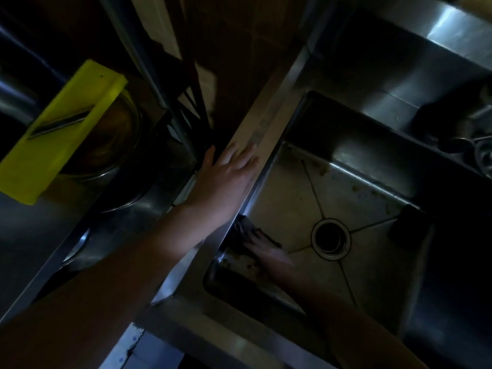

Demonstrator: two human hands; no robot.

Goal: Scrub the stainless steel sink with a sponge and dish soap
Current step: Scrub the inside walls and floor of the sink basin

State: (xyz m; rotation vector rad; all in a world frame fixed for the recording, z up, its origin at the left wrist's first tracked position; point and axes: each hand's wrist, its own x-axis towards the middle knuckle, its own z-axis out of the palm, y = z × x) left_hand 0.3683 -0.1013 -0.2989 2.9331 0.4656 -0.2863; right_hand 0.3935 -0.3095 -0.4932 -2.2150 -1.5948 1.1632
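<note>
Pretty dark shot, but here's what's visible. The stainless sink (269, 113) takes up the middle and right of the frame, running diagonally, with the round drain (331, 238) sitting just right of center in the basin floor. The floor has brownish specks and grime, mostly near the lower-left corner and along the upper wall.

The left hand (229, 169) lies flat on the sink's left rim near the center of the frame, fingers straight and close together, thumb spread off to the side, gripping nothing.

The right hand (262, 246) is down in the basin, just below the left one, right against the left wall. It's on a dark sponge (245, 230) that touches the basin floor where it meets that wall. The hand is motion-blurred, so I honestly can't tell if the fingers press flat on it or curl around it.

Other stuff: a yellow slicer (58, 134) lies across a metal bowl (117, 139) at the left of the frame, a dark lump (407, 225) sits at the basin's right side, and some metal utensils (476, 139) are at the right edge.
</note>
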